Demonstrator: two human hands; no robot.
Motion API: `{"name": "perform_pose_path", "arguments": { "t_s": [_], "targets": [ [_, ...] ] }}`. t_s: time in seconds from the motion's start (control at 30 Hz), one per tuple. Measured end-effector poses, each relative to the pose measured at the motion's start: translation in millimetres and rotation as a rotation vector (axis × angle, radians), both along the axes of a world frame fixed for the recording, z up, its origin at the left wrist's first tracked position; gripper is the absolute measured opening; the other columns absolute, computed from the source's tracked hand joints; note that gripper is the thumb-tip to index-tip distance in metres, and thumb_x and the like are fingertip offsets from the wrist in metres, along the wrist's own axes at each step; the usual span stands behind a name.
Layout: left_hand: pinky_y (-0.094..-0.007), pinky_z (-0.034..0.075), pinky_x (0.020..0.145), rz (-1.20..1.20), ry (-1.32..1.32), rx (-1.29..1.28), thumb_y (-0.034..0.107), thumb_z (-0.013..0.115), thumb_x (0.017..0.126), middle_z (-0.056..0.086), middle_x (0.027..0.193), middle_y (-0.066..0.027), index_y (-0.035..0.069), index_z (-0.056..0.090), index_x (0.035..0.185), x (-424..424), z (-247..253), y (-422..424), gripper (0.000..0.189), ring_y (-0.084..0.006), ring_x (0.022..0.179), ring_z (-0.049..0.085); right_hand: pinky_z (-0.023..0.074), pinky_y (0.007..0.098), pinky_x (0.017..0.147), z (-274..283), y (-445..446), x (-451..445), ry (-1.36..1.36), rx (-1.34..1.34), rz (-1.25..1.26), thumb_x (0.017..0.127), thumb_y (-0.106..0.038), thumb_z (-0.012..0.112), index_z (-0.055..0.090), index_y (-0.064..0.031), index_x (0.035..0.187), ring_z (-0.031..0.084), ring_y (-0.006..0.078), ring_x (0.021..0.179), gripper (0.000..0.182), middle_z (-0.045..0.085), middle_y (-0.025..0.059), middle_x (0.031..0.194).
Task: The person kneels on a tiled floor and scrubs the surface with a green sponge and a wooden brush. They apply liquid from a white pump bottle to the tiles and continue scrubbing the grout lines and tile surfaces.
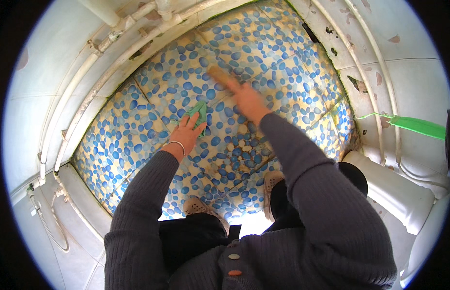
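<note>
My left hand [186, 136], with a bracelet at the wrist, presses a crumpled green cloth [198, 111] against the floor, fingers somewhat spread over it. Farther forward and to the right, my right hand [249, 100] grips a tan, wooden-looking brush [221, 77]. Motion blurs both this hand and the brush, so its bristles cannot be made out. Beneath them lies a tiled floor [188, 86] patterned with blue pebbles on yellowish white. A worn, stained patch [243, 148] with brown grime shows between my arms.
Whitish pipes [98, 85] run along the left and far walls, and more pipes [370, 90] along the right wall. A white ceramic pedestal [390, 192] stands at the right. Nearby hangs a green strip [417, 127]. A flexible hose [54, 217] is at the left. My shoes [197, 206] are below.
</note>
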State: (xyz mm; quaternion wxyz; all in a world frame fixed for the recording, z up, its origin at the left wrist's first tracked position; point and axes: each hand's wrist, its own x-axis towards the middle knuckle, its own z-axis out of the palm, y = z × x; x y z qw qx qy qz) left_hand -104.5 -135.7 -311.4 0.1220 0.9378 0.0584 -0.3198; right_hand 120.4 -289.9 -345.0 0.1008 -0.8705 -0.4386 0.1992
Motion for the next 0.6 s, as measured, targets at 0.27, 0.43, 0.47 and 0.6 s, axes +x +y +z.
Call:
{"name": "perform_pose_path", "arguments": {
  "t_s": [0.27, 0.43, 0.47, 0.6],
  "targets": [
    [-0.0401, 0.056, 0.094, 0.015, 0.007, 0.054, -0.020, 0.059, 0.075, 0.016, 0.159, -0.0091, 0.027, 0.039, 0.146, 23.3, -6.7, -8.5, 0.087, -0.0394, 0.140, 0.027, 0.0506, 0.0469, 0.075, 40.8, -117.1, 148.9, 0.000, -0.305, 0.100, 0.092, -0.016, 0.058, 0.032, -0.0322, 0.147, 0.061, 0.0403, 0.089, 0.063, 0.054, 0.0200, 0.105],
    [-0.0425, 0.056, 0.093, 0.145, 0.034, 0.049, -0.023, 0.055, 0.074, 0.014, 0.160, -0.0089, 0.026, 0.039, 0.146, 18.2, -12.2, -11.5, 0.088, -0.0388, 0.143, 0.023, 0.0519, 0.0423, 0.068, 26.8, -197.9, 58.4, 0.184, -0.251, 0.305, 0.092, -0.010, 0.057, 0.028, -0.0352, 0.149, 0.061, 0.0351, 0.083, 0.069, 0.052, 0.0182, 0.103],
    [-0.0424, 0.057, 0.092, 0.169, 0.012, 0.052, -0.023, 0.055, 0.075, 0.014, 0.160, -0.0092, 0.026, 0.039, 0.146, 16.0, -16.3, -13.9, 0.088, -0.0392, 0.143, 0.022, 0.0517, 0.0420, 0.067, 22.9, -214.1, 44.1, 0.161, -0.232, 0.322, 0.092, -0.009, 0.057, 0.026, -0.0363, 0.150, 0.060, 0.0347, 0.083, 0.072, 0.052, 0.0174, 0.101],
    [-0.0432, 0.058, 0.088, 0.165, -0.015, 0.101, -0.023, 0.054, 0.075, 0.013, 0.160, -0.0100, 0.025, 0.037, 0.147, 9.1, -29.8, -21.5, 0.088, -0.0409, 0.142, 0.023, 0.0511, 0.0421, 0.069, -2.3, -213.9, 43.1, 0.110, -0.106, 0.229, 0.093, -0.011, 0.055, 0.029, -0.0357, 0.150, 0.060, 0.0361, 0.084, 0.067, 0.052, 0.0174, 0.100]
  ]
}}
